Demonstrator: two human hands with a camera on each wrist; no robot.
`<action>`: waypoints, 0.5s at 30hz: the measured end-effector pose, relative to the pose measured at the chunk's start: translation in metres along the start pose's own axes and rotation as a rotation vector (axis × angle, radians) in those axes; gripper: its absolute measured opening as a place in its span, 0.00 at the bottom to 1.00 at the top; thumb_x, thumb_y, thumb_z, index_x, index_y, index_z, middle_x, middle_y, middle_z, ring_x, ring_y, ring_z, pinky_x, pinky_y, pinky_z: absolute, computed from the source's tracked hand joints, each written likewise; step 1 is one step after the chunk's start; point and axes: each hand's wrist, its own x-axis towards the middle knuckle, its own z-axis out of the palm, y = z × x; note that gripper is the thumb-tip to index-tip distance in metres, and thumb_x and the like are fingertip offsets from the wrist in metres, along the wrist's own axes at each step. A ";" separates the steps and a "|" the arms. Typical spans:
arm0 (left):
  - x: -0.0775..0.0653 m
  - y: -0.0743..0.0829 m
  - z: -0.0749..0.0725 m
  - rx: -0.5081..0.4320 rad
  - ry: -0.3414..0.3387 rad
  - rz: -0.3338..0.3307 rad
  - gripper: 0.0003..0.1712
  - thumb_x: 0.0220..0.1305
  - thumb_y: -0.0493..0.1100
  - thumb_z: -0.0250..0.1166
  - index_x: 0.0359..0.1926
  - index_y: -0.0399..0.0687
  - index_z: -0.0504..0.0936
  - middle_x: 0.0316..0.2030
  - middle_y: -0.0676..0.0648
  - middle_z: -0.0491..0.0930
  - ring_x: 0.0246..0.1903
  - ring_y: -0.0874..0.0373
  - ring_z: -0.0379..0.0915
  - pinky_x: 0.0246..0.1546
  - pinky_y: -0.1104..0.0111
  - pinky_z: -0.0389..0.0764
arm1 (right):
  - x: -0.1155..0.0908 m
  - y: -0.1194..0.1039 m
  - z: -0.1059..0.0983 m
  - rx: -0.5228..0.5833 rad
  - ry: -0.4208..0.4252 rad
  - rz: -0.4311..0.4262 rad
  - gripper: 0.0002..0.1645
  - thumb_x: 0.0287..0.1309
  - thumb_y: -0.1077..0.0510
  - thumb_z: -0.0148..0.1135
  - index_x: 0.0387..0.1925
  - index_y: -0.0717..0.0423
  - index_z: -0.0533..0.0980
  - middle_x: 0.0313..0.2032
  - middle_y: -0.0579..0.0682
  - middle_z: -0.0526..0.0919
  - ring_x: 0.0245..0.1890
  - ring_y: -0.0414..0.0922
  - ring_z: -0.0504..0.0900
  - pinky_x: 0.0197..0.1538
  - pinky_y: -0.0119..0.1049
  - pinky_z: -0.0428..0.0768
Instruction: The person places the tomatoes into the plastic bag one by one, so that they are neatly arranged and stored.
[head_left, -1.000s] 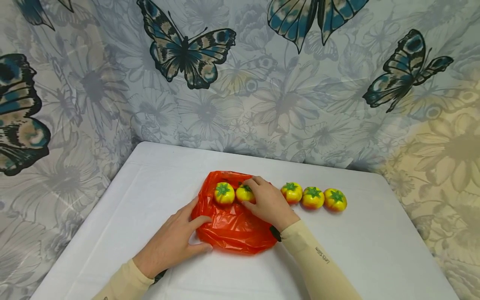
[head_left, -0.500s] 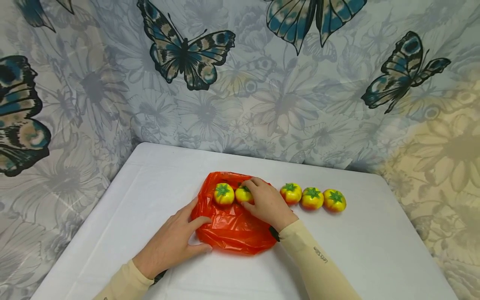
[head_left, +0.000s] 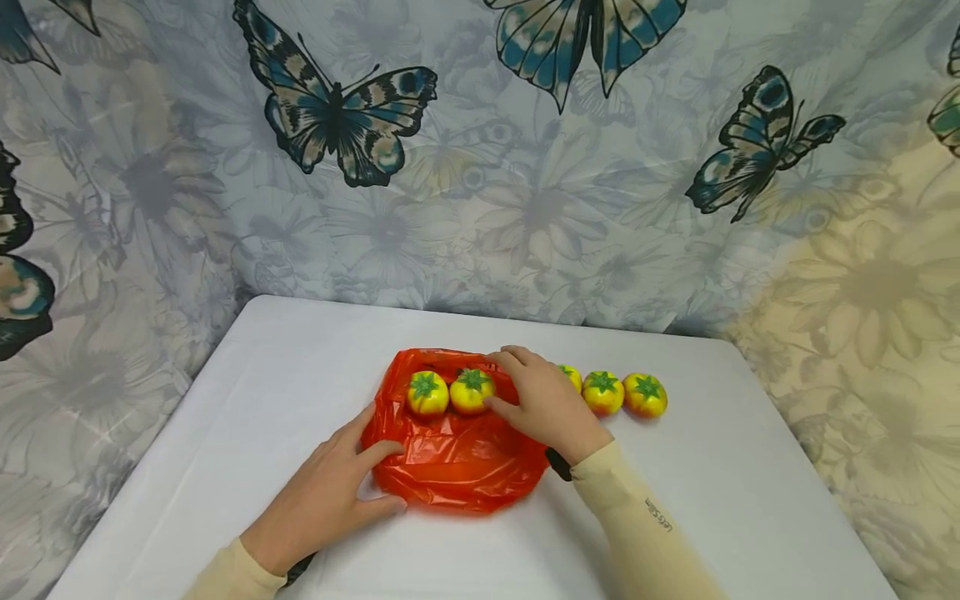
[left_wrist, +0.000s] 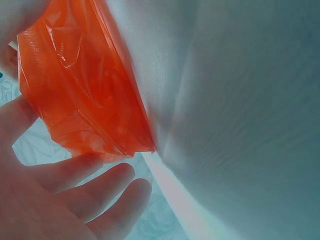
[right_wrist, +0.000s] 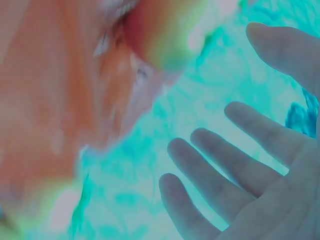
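Note:
A red plastic bag (head_left: 457,475) lies spread on the table. Inside its opening sit two yellow-red fruits with green star-shaped leaf tops, the left fruit (head_left: 428,393) and the right fruit (head_left: 472,392), side by side. My left hand (head_left: 318,500) is at the bag's left side, its spread fingers touching the red plastic (left_wrist: 85,80) in the left wrist view. Over the bag's right edge hovers my right hand (head_left: 551,404), thumb near the right fruit. In the right wrist view its fingers (right_wrist: 235,160) are extended and apart, with nothing in the palm.
Right of the bag, three similar fruits stand in a row: one fruit (head_left: 572,377) partly behind my right hand, a middle fruit (head_left: 603,393) and an end fruit (head_left: 646,395). The white table (head_left: 712,500) meets a butterfly-patterned backdrop (head_left: 420,233) at its far edge.
My right hand has let go of the right fruit in the bag and drawn away to the right. The left hand keeps its place by the bag. The head view has turned slightly right.

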 end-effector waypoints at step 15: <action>0.001 0.005 0.006 0.017 -0.013 -0.006 0.35 0.56 0.69 0.81 0.61 0.66 0.85 0.84 0.36 0.57 0.73 0.35 0.72 0.64 0.37 0.81 | -0.091 0.133 -0.049 0.029 0.118 0.307 0.39 0.72 0.46 0.70 0.75 0.59 0.70 0.74 0.66 0.73 0.70 0.70 0.74 0.69 0.71 0.74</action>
